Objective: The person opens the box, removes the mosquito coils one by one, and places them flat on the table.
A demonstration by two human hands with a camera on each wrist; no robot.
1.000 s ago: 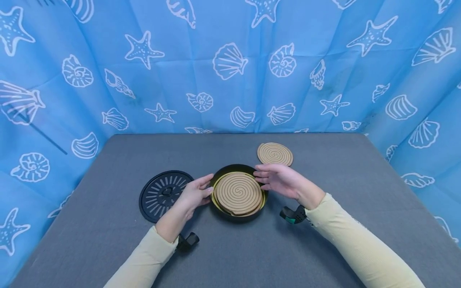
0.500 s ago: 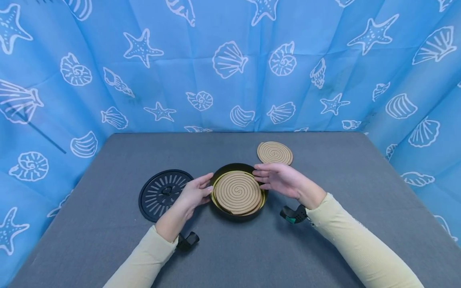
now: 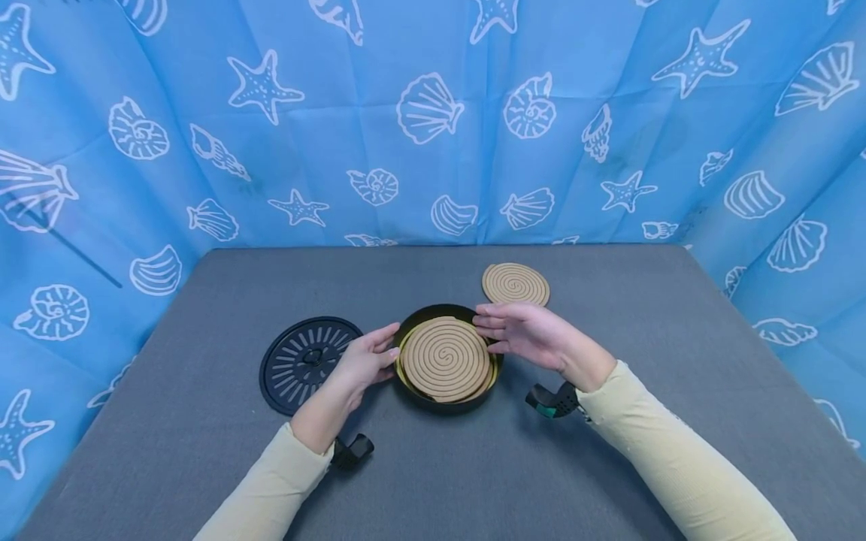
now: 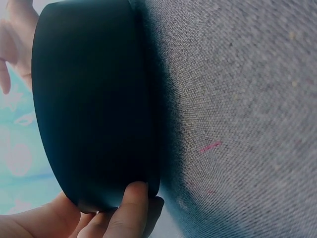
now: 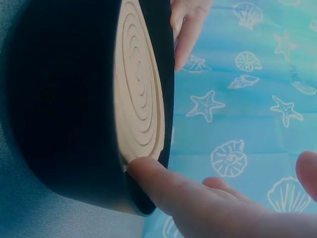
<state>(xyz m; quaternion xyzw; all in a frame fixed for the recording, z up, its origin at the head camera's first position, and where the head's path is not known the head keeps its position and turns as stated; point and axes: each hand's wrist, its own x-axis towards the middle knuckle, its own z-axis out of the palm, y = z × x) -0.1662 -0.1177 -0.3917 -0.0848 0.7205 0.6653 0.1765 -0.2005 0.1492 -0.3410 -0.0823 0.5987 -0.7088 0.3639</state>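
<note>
A round black pan [image 3: 443, 408] holds a yellow liner [image 3: 496, 370] and coiled beige discs [image 3: 446, 359], stacked slightly off one another. My left hand [image 3: 365, 359] grips the pan's left side, its fingers and thumb bent against the outer wall; the left wrist view shows fingertips [image 4: 134, 198] low on that wall [image 4: 94, 99]. At the upper right rim is my right hand [image 3: 524, 336], fingers extended. In the right wrist view one fingertip [image 5: 141, 166] touches the lower edge of the top disc [image 5: 136, 74].
A slotted black round plate [image 3: 291, 368] with a small central handle lies left of the pan, partly behind my left hand. Another coiled beige disc [image 3: 516, 283] lies behind my right hand. A blue curtain [image 3: 433, 173] with shell prints hangs behind the grey table [image 3: 433, 473].
The top disc has shifted slightly left inside the pan. Both hands keep nearly the same places at its sides, and the head view has tilted a little.
</note>
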